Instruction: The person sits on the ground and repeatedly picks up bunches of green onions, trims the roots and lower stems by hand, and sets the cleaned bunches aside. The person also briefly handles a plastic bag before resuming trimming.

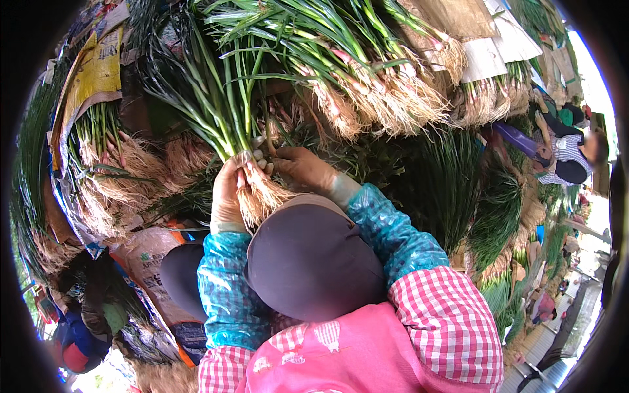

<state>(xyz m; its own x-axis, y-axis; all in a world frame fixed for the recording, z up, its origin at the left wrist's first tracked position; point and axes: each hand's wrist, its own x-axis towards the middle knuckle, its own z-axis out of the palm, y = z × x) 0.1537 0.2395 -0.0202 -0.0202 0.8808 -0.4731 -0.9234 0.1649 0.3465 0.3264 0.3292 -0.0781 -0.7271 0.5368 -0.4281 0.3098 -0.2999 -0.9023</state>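
Observation:
My left hand (227, 194), in a tan glove, grips a small bunch of green garlic (231, 132) just above its roots. The leaves fan out away from me, and the pale roots (260, 191) hang toward my dark-clad knee (317, 260). Right beside the bunch is my gloved right hand (304, 168). Its thumb and fingers pinch the end of a thin brownish leaf (270, 130), close to the left fingertips. Part of the right fingers is hidden. Blue plastic sleeve covers (231, 290) reach over both forearms.
A large heap of green garlic (363, 83) lies ahead, roots toward me. More rooted bundles (113, 167) stand at left under yellow sacking (100, 73). Loose leaves (363, 157) litter the ground beyond my hands. A printed sack (147, 265) lies left of my knees. People work at far right (565, 152) and lower left (81, 339).

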